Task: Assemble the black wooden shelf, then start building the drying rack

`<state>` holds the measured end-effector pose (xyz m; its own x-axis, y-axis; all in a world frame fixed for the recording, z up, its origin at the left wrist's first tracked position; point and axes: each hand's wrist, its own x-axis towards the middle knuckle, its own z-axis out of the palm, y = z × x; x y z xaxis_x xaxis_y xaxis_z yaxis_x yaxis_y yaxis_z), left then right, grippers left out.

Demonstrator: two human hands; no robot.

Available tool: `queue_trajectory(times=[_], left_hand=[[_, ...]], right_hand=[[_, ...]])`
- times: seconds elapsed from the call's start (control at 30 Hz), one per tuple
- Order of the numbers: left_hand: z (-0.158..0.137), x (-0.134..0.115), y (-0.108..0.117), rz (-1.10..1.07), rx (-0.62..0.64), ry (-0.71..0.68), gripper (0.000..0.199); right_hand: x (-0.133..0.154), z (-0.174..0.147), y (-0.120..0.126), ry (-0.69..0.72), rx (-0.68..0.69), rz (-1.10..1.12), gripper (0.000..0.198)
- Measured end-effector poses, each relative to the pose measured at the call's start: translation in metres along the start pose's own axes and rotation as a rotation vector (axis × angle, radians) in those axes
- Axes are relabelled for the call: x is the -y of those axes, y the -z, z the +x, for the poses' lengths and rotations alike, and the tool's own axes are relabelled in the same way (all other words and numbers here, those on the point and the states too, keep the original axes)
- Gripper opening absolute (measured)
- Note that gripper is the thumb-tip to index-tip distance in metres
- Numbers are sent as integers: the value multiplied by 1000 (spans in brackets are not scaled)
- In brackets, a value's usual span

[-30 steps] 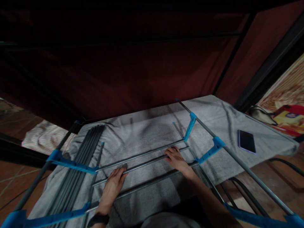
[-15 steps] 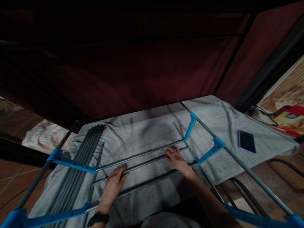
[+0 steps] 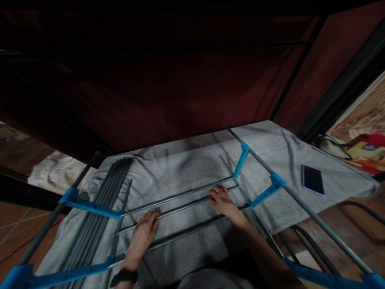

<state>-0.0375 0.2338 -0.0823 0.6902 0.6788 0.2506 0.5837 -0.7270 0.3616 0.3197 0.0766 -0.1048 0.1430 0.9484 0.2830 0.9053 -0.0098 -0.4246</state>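
Note:
My left hand [image 3: 144, 230] is wrapped over the left part of a grey metal tube [image 3: 183, 206], and my right hand [image 3: 221, 199] grips the same tube near its right end. This tube lies between two others: a far crossbar [image 3: 180, 194] and a nearer crossbar [image 3: 186, 233]. Blue plastic brackets flank them, with a left bracket [image 3: 93, 206] and a right bracket [image 3: 266, 192] fixed to long side poles. The undersides of my fingers are hidden. A dark band [image 3: 124, 277] circles my left wrist.
A bundle of several grey tubes [image 3: 99, 212] lies at the left on the grey cloth [image 3: 192, 164]. A phone [image 3: 313, 179] rests on the right side. Dark red panels [image 3: 186, 88] rise behind, and a red and yellow package [image 3: 369, 150] is at far right.

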Motion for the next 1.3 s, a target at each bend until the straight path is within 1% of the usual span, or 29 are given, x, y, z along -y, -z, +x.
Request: queue_trajectory(times=[0.37,0.5,0.73,1.3], left_hand=[[-1,6,-4,10,4,-13,26],[-1,5,-3,9,8,-11,26],[0,2,-2,14,-12,-13,25],[0,3,-2,1,13,-3,27]], right_hand=[[4,0,6,-2,3,14,10],[4,1,6,-6,-8,10,9],[3,2,5,-17,15,-5,9],[5,1,7,-22,16,10,11]])
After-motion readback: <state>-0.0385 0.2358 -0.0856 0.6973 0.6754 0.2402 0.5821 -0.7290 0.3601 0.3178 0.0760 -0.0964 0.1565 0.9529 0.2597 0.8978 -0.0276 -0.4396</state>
